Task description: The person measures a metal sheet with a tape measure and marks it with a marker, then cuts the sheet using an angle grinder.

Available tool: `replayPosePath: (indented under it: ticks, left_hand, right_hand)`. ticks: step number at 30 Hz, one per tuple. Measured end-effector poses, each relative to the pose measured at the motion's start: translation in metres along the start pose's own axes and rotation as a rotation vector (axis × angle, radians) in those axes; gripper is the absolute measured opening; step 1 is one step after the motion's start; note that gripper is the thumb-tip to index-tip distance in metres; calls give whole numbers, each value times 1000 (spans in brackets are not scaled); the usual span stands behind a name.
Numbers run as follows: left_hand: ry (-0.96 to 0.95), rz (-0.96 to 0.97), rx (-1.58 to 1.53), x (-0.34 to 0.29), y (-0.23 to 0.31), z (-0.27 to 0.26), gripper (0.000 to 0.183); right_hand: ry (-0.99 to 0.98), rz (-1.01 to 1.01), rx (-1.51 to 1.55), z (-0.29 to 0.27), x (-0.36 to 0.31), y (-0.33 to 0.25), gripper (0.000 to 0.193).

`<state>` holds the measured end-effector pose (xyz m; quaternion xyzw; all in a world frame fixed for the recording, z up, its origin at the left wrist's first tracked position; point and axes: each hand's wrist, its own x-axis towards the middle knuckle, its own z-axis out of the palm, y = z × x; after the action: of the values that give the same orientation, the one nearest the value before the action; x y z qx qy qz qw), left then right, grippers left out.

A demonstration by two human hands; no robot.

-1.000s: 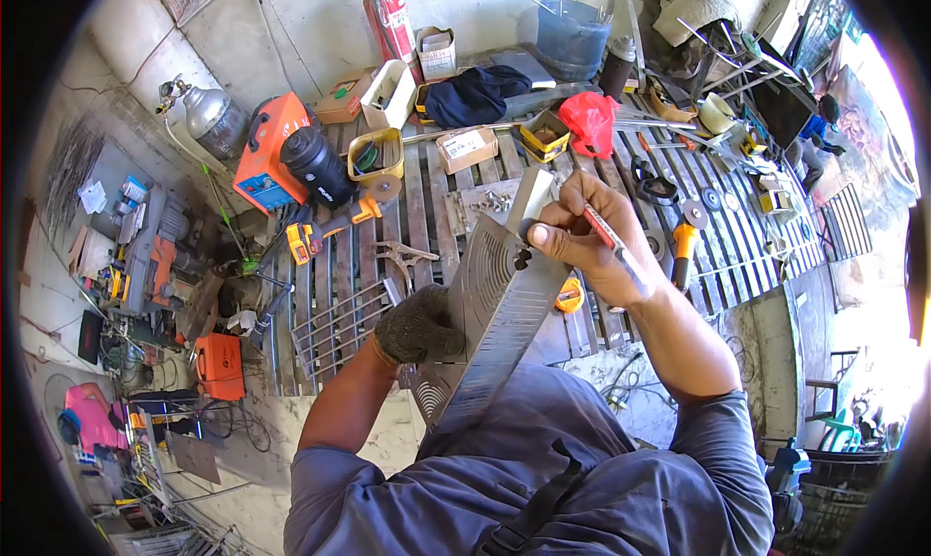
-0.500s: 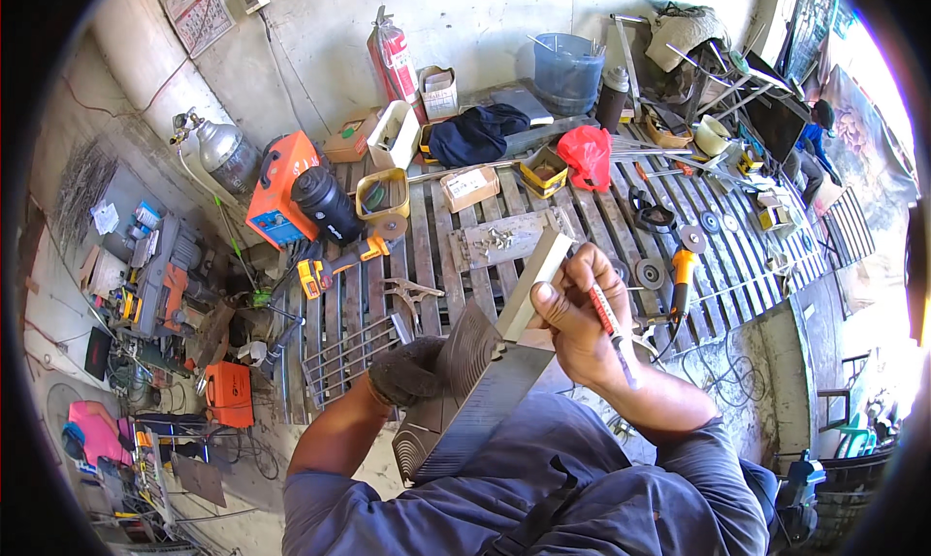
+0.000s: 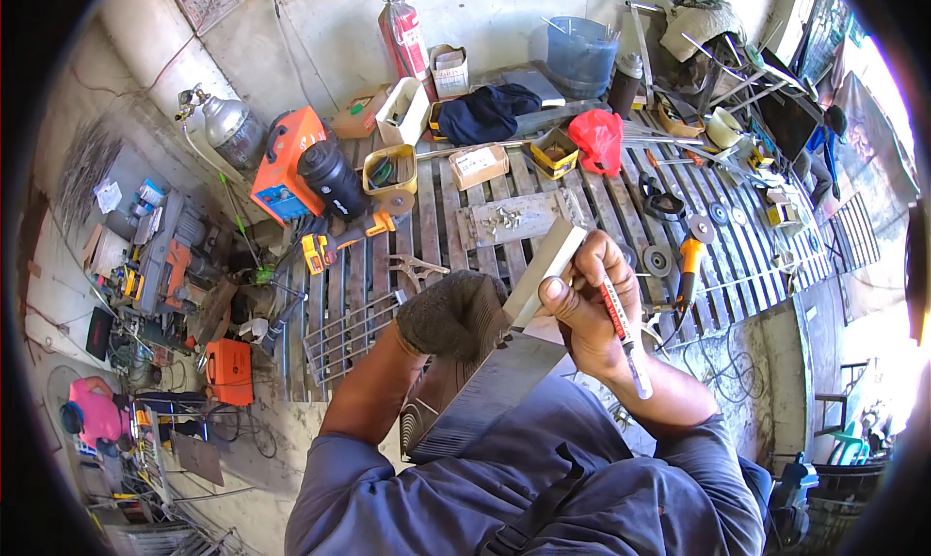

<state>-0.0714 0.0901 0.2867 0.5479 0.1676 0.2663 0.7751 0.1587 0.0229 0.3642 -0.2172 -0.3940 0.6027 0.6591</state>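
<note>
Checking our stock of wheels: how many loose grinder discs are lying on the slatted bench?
3 clearly visible: one disc beside the orange-handled grinder, one just above it, and a darker one further right. Clutter at the bench's right end may hide more.

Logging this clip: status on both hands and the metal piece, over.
Left hand, gloved, grips the metal angle bar mid-length. Right hand, bare, holds a red marker and pinches the bar's upper end. Bar tilted up off the slatted workbench; nothing blocking.

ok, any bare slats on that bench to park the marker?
Bare slats lie between the orange grinder and the plate of bolts, above the clamp. The right end, with discs and tools, is crowded, as is the back row of boxes.
</note>
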Motion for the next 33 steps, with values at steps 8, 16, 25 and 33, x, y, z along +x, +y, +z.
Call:
replayPosePath:
  ticks: [8, 16, 25, 33]
  left_hand:
    - [69, 7, -182, 7, 28, 14, 43]
    - [216, 200, -96, 32, 81, 43, 42]
    - [177, 315, -162, 27, 77, 59, 41]
    - [121, 290, 35, 28, 65, 47, 38]
  right_hand:
    - [19, 11, -72, -14, 7, -4, 43]
    - [-81, -16, -113, 0, 46, -39, 57]
    - [-240, -104, -327, 4, 39, -63, 63]
    - [-216, -102, -383, 2, 28, -63, 60]
